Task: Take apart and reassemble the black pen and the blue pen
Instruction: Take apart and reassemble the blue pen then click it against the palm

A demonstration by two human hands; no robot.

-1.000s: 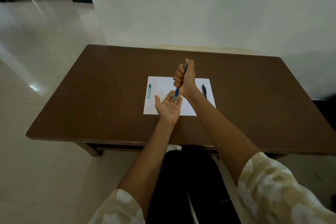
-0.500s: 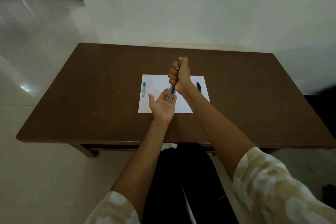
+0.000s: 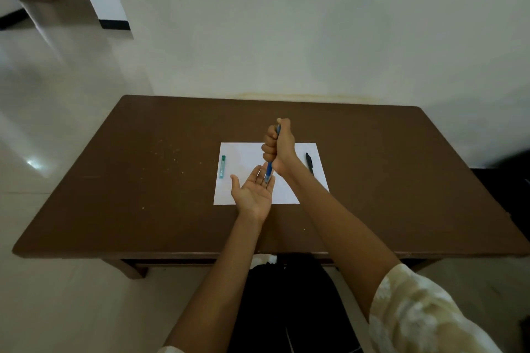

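White wall behind, pale tiled floor, and a brown table [image 3: 143, 180] carrying a white sheet of paper [image 3: 243, 157]. On the sheet's left edge lies a small teal tube [image 3: 222, 166]; on its right edge, the black pen [image 3: 309, 163]. Over the sheet, the right hand [image 3: 279, 149] fists the blue pen [image 3: 269, 171] upright, tip touching the fingers of the flat, palm-up left hand [image 3: 253, 193].
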